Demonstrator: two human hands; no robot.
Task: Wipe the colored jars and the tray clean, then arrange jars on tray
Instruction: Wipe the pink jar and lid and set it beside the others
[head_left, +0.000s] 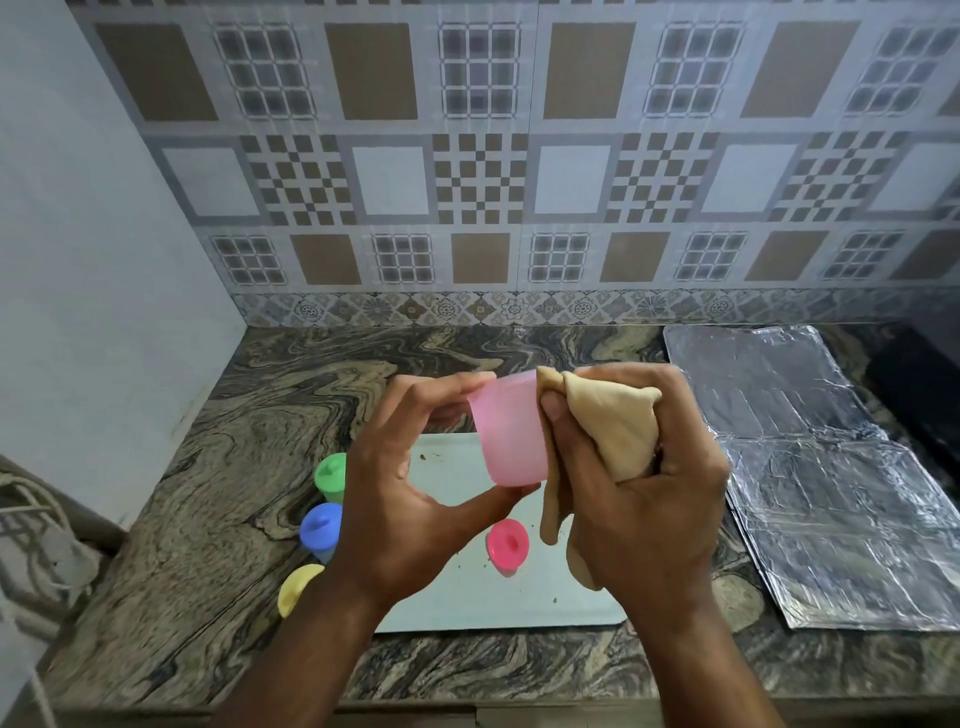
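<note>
1. While the tray (545, 597) lies crumbed on the counter (208, 467), you are on the jar-wiping step.
2. Your left hand (410, 499) pinches the pink jar (511, 431) above the tray; your right hand (644, 499) bunches the cloth (613, 421) against its rim.
3. Next, I judge, turn the jar, then wipe its lid (506, 543).

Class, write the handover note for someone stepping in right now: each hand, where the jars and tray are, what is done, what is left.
Left hand: holds the lidless pink jar above the tray.
Right hand: presses the beige cloth on the jar.
Pink lid lies on the tray.
Green jar, blue jar and yellow jar stand left of the tray.
Done: nothing visibly finished.
Left: crumbs on tray, remaining jars, arranging.
</note>
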